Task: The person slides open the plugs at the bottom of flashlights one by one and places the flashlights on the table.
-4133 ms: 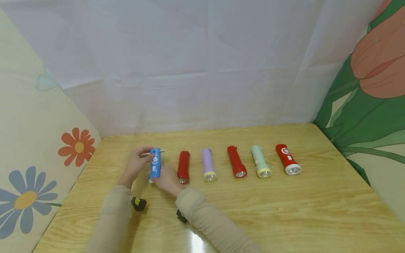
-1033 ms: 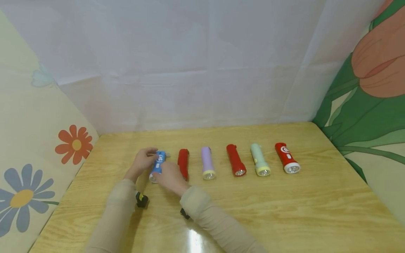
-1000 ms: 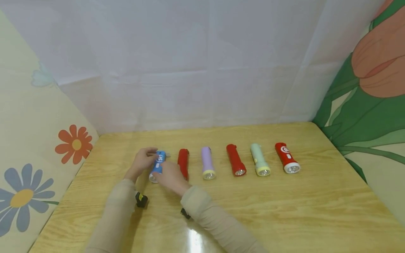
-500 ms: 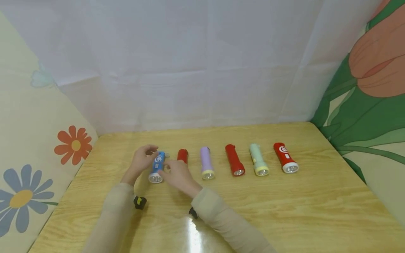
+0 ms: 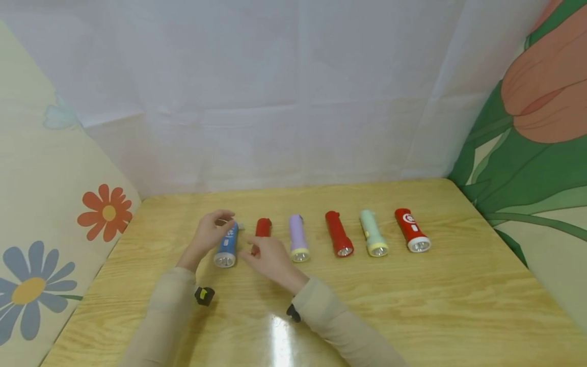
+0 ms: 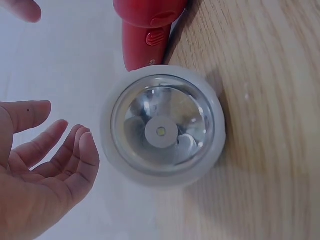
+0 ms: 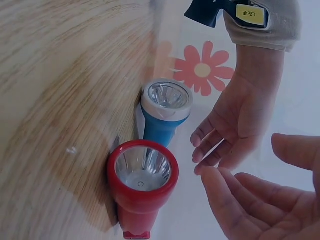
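Your left hand [image 5: 206,239], fingers loosely curved, is just clear of the blue flashlight [image 5: 227,247]; your right hand [image 5: 273,261] hovers with thumb and fingers parted, partly hiding a red flashlight [image 5: 263,228] in the head view. The blue one lies leftmost in a row on the bench [image 5: 412,306], lens towards you. Further right come a purple flashlight [image 5: 298,235], a second red one [image 5: 338,231], a mint-green one [image 5: 373,232] and a red-and-white one [image 5: 412,228].

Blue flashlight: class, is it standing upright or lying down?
Lying down: the blue flashlight stretches lengthwise along the wooden table, its lens facing sideways, not up.
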{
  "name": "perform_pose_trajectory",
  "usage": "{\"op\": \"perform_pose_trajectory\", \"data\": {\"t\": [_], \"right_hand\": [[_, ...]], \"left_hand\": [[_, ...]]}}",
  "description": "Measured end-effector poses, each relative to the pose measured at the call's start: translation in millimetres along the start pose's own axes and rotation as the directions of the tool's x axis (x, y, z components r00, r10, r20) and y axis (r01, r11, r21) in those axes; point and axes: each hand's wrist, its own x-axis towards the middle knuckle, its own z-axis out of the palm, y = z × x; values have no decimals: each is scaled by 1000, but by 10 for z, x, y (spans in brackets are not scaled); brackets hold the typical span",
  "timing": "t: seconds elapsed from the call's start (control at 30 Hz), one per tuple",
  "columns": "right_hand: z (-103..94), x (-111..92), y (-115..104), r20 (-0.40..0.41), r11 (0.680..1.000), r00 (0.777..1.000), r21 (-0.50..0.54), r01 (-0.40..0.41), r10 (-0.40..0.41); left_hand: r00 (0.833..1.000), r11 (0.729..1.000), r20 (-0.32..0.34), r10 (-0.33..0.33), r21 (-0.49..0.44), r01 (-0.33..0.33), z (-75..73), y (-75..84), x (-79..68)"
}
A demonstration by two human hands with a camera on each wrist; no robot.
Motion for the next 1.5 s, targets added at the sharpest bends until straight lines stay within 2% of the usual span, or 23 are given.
{"op": "perform_pose_trajectory", "data": {"t": [0.2,0.47,0.63,0.83,1.13,1.3,1.5], "right_hand": [[-59,-57,89,-10,1000,1000,24,-8,8],[-111,-76,293,19,995,1000,97,-15,13],[-121,-88,374,28,989,996,123,-83,80],[-131,-94,366,52,978,989,154,-144,137],[-43,-38,399,48,963,975,156,-220,215],[11,10,411,51,947,967,193,-256,250],[55,54,390,38,946,960,162,-280,277]], "left_hand": [[1000,1000,27,-11,-25,12,38,3,21],[997,994,72,-36,-97,43,114,16,77],[994,992,101,-45,-116,57,162,17,111],[990,988,131,-46,-141,64,215,-12,161],[974,993,215,-74,-73,91,309,-25,292],[966,989,237,-106,-78,127,346,6,345],[963,990,253,-96,-78,119,402,-9,404]]}}
